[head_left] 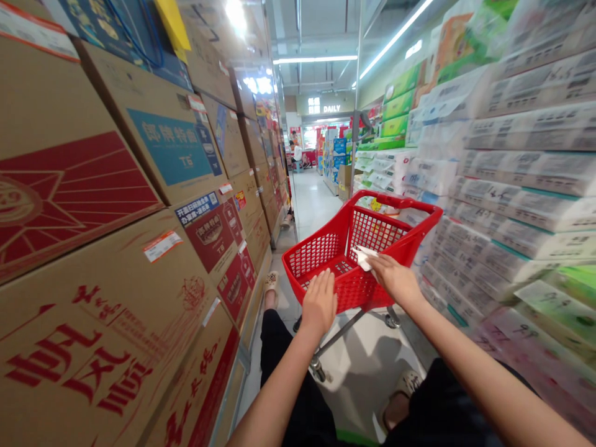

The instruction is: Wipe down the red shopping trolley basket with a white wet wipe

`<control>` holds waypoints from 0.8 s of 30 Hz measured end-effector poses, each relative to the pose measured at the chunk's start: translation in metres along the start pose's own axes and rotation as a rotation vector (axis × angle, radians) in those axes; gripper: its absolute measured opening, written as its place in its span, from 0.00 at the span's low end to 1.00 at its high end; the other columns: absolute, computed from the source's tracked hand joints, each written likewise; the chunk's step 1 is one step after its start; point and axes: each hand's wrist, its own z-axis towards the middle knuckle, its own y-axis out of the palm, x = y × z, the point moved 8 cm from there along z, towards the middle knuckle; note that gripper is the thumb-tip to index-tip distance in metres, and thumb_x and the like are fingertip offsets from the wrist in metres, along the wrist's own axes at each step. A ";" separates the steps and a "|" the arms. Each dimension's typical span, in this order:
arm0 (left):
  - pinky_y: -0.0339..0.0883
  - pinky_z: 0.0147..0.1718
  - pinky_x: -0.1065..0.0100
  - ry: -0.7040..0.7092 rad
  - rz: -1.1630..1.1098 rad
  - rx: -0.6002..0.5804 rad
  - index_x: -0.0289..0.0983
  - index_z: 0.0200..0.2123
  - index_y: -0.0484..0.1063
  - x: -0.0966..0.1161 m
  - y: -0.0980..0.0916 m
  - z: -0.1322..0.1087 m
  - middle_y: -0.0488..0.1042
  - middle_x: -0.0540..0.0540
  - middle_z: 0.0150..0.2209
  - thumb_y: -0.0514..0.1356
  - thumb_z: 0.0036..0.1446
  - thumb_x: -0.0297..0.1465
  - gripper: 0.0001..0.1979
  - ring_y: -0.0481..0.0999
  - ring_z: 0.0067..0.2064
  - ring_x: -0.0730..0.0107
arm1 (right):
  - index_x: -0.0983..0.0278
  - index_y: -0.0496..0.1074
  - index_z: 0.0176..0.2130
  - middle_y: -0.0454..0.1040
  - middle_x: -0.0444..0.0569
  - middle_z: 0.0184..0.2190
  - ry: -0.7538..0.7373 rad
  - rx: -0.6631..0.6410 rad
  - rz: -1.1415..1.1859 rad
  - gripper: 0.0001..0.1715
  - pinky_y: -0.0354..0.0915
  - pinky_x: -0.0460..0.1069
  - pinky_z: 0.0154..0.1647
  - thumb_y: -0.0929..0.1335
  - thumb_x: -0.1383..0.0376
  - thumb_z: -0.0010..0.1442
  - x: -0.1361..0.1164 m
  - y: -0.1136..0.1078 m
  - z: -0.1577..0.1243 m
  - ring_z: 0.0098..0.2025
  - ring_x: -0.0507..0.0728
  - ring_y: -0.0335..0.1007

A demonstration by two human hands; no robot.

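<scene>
In front of me stands a red plastic shopping cart (335, 304) on a grey wheeled frame, with its near side toward me and its basket showing no goods. My left hand (320, 299) lies over the near rim, its fingers stretched out flat and nothing seen in it. Farther right along the same rim, my right hand (393, 276) has a crumpled white tissue (364, 256) under its fingers, pressed to the cart's edge. The palms and the undersides of the fingers are hidden.
Stacked cardboard boxes (177, 149) wall the left side of the aisle. Packs of tissue paper (512, 149) are piled high on the right. My feet stand close to the cart's wheels (318, 370). Beyond, the tiled floor (310, 192) runs toward a seated person (297, 151).
</scene>
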 end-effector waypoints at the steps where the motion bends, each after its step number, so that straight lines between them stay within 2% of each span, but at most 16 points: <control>1: 0.55 0.69 0.51 0.007 0.021 -0.020 0.30 0.69 0.56 0.011 0.004 0.009 0.61 0.35 0.69 0.53 0.66 0.30 0.29 0.60 0.70 0.56 | 0.60 0.73 0.60 0.75 0.51 0.59 -0.028 -0.015 0.009 0.23 0.75 0.56 0.52 0.62 0.68 0.68 -0.017 0.002 -0.001 0.62 0.61 0.69; 4: 0.54 0.68 0.52 -0.015 0.030 -0.035 0.22 0.67 0.56 0.038 0.014 0.034 0.60 0.28 0.68 0.54 0.65 0.31 0.31 0.60 0.69 0.50 | 0.60 0.70 0.62 0.73 0.51 0.61 -0.101 -0.053 0.023 0.25 0.75 0.54 0.52 0.63 0.68 0.67 -0.048 0.005 -0.004 0.63 0.61 0.68; 6: 0.59 0.65 0.51 -0.068 0.021 -0.026 0.22 0.66 0.58 0.045 0.017 0.044 0.66 0.28 0.63 0.55 0.64 0.30 0.30 0.67 0.64 0.49 | 0.60 0.68 0.63 0.72 0.49 0.62 -0.136 -0.071 0.028 0.27 0.74 0.52 0.52 0.63 0.69 0.67 -0.047 0.005 -0.005 0.64 0.59 0.67; 8: 0.63 0.60 0.52 -0.053 0.011 -0.027 0.25 0.67 0.57 0.048 0.019 0.046 0.70 0.32 0.58 0.55 0.62 0.27 0.31 0.72 0.57 0.51 | 0.59 0.68 0.64 0.73 0.48 0.62 -0.132 -0.075 0.019 0.27 0.74 0.51 0.51 0.62 0.70 0.67 -0.026 0.002 -0.003 0.64 0.58 0.67; 10: 0.65 0.58 0.53 -0.009 0.001 -0.022 0.27 0.69 0.54 0.049 0.019 0.042 0.71 0.34 0.56 0.55 0.62 0.26 0.33 0.72 0.54 0.53 | 0.58 0.69 0.63 0.74 0.49 0.60 -0.077 -0.053 -0.011 0.26 0.75 0.52 0.49 0.62 0.68 0.68 0.010 -0.004 0.000 0.62 0.58 0.69; 13: 0.64 0.59 0.53 0.006 -0.012 0.000 0.28 0.70 0.51 0.048 0.018 0.034 0.70 0.35 0.56 0.56 0.62 0.29 0.35 0.71 0.55 0.53 | 0.58 0.71 0.61 0.75 0.51 0.59 0.023 0.009 -0.072 0.24 0.74 0.52 0.48 0.63 0.63 0.69 0.069 -0.015 0.004 0.60 0.60 0.70; 16: 0.61 0.62 0.52 0.010 -0.008 -0.002 0.29 0.70 0.50 0.057 0.018 0.030 0.69 0.34 0.59 0.57 0.61 0.29 0.37 0.69 0.58 0.51 | 0.59 0.72 0.61 0.76 0.50 0.58 0.066 0.050 -0.117 0.23 0.74 0.53 0.49 0.62 0.63 0.69 0.094 -0.022 0.003 0.60 0.61 0.69; 19: 0.59 0.64 0.52 0.012 0.000 -0.019 0.26 0.70 0.51 0.068 0.018 0.028 0.67 0.32 0.61 0.58 0.59 0.29 0.38 0.68 0.60 0.50 | 0.61 0.72 0.60 0.75 0.49 0.59 0.074 0.047 -0.130 0.23 0.73 0.55 0.50 0.60 0.63 0.71 0.081 -0.020 -0.005 0.61 0.62 0.67; 22: 0.58 0.65 0.52 0.017 0.010 -0.036 0.24 0.70 0.51 0.073 0.015 0.025 0.66 0.30 0.64 0.58 0.59 0.31 0.38 0.67 0.62 0.48 | 0.59 0.70 0.62 0.75 0.48 0.60 -0.001 0.004 -0.081 0.24 0.73 0.54 0.50 0.60 0.64 0.71 0.060 -0.016 -0.014 0.62 0.61 0.66; 24: 0.57 0.66 0.53 0.039 0.009 -0.042 0.25 0.70 0.50 0.074 0.013 0.022 0.65 0.30 0.65 0.57 0.60 0.30 0.38 0.66 0.64 0.49 | 0.57 0.69 0.64 0.74 0.47 0.60 -0.036 -0.008 -0.049 0.25 0.73 0.53 0.50 0.61 0.63 0.70 0.063 -0.020 -0.017 0.62 0.60 0.66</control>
